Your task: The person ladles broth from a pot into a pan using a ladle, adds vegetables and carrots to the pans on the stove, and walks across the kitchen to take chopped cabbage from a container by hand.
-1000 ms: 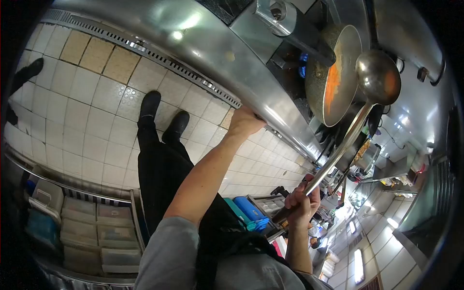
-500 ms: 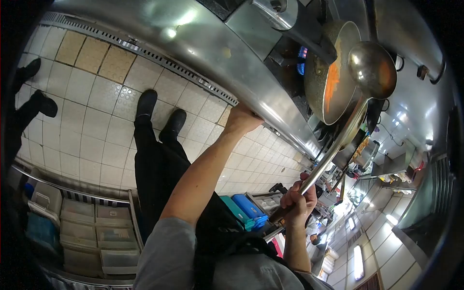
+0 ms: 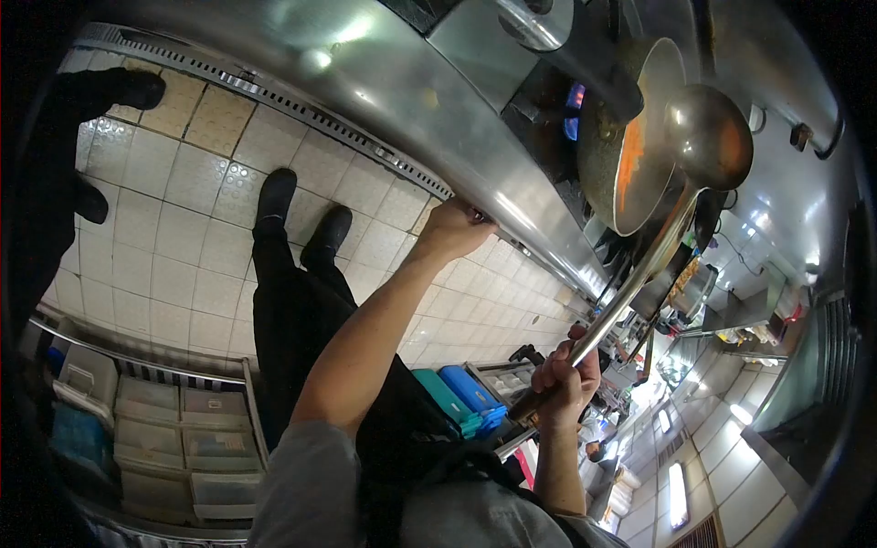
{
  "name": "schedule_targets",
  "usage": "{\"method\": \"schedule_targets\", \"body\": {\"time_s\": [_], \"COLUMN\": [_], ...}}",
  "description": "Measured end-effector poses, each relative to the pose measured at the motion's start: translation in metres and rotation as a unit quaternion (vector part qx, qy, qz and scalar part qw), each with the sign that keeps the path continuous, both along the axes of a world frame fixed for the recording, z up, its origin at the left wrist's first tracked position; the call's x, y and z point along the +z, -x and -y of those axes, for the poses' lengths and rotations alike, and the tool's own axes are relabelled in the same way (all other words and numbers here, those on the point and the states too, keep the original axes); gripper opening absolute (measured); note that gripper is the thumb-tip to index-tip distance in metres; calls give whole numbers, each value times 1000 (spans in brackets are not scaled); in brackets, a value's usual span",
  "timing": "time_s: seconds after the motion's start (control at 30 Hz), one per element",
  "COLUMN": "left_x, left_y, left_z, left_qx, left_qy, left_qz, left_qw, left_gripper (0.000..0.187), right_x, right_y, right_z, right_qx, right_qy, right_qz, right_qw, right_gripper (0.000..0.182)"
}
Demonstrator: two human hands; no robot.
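Note:
My right hand (image 3: 566,379) is wrapped round the long metal handle of a ladle (image 3: 708,137). The ladle's round bowl overlaps the rim of a speckled pan (image 3: 598,169) in this view. Inside the pan is orange food (image 3: 628,160), and a blue flame (image 3: 574,110) burns beside its base. Low at the steel front of the range (image 3: 429,100), my left hand (image 3: 461,228) is closed with curled fingers against the edge. A small dark thing shows at its fingertips, too hidden to make out.
A black-handled steel pot (image 3: 539,23) stands close beside the pan. Behind me are a rack of clear-lidded containers (image 3: 151,443) and blue (image 3: 470,393) and teal (image 3: 438,393) bins. Another person's shoe (image 3: 142,89) is on the tiled floor (image 3: 164,228) at the left.
My left hand has turned a little at the range front, showing more of its fingers. The ladle's bowl has shifted slightly. The other person's legs have come further into view.

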State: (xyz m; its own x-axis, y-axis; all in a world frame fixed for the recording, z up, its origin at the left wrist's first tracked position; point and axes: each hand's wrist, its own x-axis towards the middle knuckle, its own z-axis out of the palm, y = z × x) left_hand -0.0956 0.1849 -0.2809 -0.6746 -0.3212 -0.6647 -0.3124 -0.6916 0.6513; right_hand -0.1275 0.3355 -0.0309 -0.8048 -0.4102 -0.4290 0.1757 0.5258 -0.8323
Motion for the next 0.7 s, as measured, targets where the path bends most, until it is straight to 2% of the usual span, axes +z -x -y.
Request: {"method": "schedule_targets", "body": {"time_s": [0.07, 0.13, 0.33, 0.47, 0.57, 0.63, 0.7], "left_x": [1, 3, 1, 6, 4, 8, 12], "left_y": [-3, -1, 2, -1, 1, 0, -2], "left_z": [1, 1, -10, -8, -10, -8, -5], "left_qx": [-15, -11, 41, 56, 55, 61, 54], "left_qy": [-20, 54, 118, 117, 119, 122, 98], "left_qz": [-8, 9, 14, 11, 9, 18, 18], "left_qw": [1000, 998, 992, 992, 991, 991, 994], "left_gripper": [43, 39, 36, 33, 42, 32, 31], "right_x": [-1, -2, -2, -1, -1, -2, -3], "right_y": [0, 0, -2, -3, -4, -4, -4], "right_z": [-2, -2, -1, 0, 1, 1, 1], "right_qx": [0, 2, 6, 3, 16, 14, 12], "right_qy": [7, 2, -1, -7, -21, -22, -23], "right_qz": [5, 3, -3, -8, -6, -6, -6], "right_qw": [1000, 1000, 1000, 1000, 1000, 1000, 1000], "right_gripper": [52, 52, 52, 52, 55, 55, 55]}}
